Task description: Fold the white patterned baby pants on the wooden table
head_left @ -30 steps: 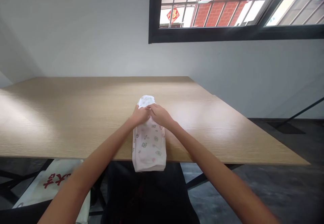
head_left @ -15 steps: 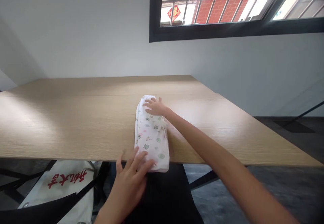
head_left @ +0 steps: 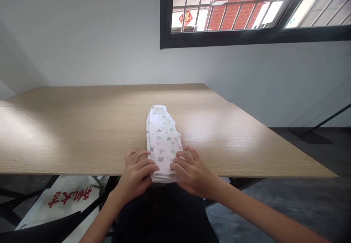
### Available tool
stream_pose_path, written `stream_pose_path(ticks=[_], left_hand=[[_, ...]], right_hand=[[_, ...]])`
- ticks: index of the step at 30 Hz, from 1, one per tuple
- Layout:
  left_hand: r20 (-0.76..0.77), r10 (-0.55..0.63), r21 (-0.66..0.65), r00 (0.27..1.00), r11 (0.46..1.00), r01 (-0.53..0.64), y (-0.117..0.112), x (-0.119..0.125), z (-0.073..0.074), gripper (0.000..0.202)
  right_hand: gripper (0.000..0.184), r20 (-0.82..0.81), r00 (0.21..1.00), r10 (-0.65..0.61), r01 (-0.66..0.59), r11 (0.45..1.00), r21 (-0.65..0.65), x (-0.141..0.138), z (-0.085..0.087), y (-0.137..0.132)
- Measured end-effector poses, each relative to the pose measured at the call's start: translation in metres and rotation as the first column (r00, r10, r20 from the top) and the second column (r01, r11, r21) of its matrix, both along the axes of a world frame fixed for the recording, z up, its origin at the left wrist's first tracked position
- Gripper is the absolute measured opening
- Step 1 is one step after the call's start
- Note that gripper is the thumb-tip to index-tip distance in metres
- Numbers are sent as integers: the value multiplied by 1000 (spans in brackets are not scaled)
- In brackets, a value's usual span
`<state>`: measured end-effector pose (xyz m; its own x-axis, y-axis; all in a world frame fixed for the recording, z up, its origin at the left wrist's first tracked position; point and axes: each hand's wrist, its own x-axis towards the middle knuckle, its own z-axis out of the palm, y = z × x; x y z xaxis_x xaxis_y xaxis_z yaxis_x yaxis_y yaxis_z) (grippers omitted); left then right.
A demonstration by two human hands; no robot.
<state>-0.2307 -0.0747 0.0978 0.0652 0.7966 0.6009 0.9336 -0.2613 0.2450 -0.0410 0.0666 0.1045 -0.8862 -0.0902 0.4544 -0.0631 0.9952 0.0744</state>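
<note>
Folded white pants (head_left: 164, 140) with a small animal-and-leaf print lie lengthwise on the wooden table, their gathered end pointing away from me. The near end hangs slightly past the table's front edge. My left hand (head_left: 138, 171) grips the near left corner, fingers curled over the top of the cloth. At the near right corner, my right hand (head_left: 190, 169) pinches the fabric in bent fingers. Both thumbs are mostly hidden.
The wooden table (head_left: 82, 133) reaches back to a grey wall (head_left: 95, 34) with a barred window (head_left: 233, 12). Below the front edge on the left, a cream bag (head_left: 74, 195) with red characters rests near dark metal legs. A dark pole (head_left: 329, 120) stands at right.
My right hand has come back from the far end of the pants to their near right corner. My left hand has closed on the near left corner.
</note>
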Motion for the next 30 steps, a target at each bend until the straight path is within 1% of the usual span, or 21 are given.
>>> stream_pose_path(ticks=[1,3,6,8,10,12,14,15,16,17,19,21,22,23,24,25,27,28,30], left_hand=[[28,-13,-30,1000,999,14,-5,1,2,12],[76,-46,-86,996,995,53,-20,7,7,10],[159,-87,-131,983,985,108,-44,18,20,8],[217,-59,-142,974,986,92,-49,21,34,5],[273,45,-170,961,986,3,-37,16,51,11],[295,193,-237,936,963,-124,-10,1,69,23],[250,344,-320,905,912,-258,28,-20,82,34],[207,424,-351,882,874,-337,47,-31,85,35],[166,487,-380,857,834,-400,66,-42,85,34],[140,520,-398,843,809,-433,84,-53,83,33],[97,551,-430,829,774,-464,113,-71,71,29],[58,546,-463,836,757,-462,131,-84,56,24],[38,540,-477,841,749,-460,135,-87,49,21],[21,535,-482,844,745,-461,137,-90,43,18],[6,535,-477,845,744,-467,137,-91,39,20],[-5,537,-463,843,746,-478,134,-90,37,27],[-19,538,-421,843,760,-495,122,-84,39,43],[-25,526,-406,850,772,-489,114,-79,42,45],[-37,456,-415,889,802,-429,97,-65,46,37]], right_hand=[[16,-39,999,13,-15,999,-36,0,3,-3],[10,-94,995,35,-48,989,-138,5,11,-16],[13,-118,992,47,-81,949,-304,16,28,-40],[15,-160,986,39,-93,933,-347,17,42,-45],[13,-211,977,-8,-68,936,-346,5,56,-32],[11,-199,976,-86,7,931,-365,-19,68,-4],[11,-99,984,-148,92,899,-428,-52,75,31],[12,-55,983,-175,129,875,-466,-70,75,49],[13,-17,981,-194,161,858,-488,-87,73,66],[14,20,976,-219,200,849,-490,-104,68,82],[15,96,947,-306,316,837,-446,-131,54,106],[16,151,913,-380,408,826,-389,-147,36,120],[18,165,900,-403,436,822,-368,-151,29,123],[22,165,892,-420,451,819,-355,-152,23,124],[27,154,888,-434,460,816,-349,-151,20,123],[31,132,887,-443,460,822,-335,-147,18,119],[32,61,906,-418,419,869,-262,-133,21,106],[29,39,925,-378,377,903,-206,-125,23,96],[20,70,958,-277,282,955,-93,-106,26,75]])
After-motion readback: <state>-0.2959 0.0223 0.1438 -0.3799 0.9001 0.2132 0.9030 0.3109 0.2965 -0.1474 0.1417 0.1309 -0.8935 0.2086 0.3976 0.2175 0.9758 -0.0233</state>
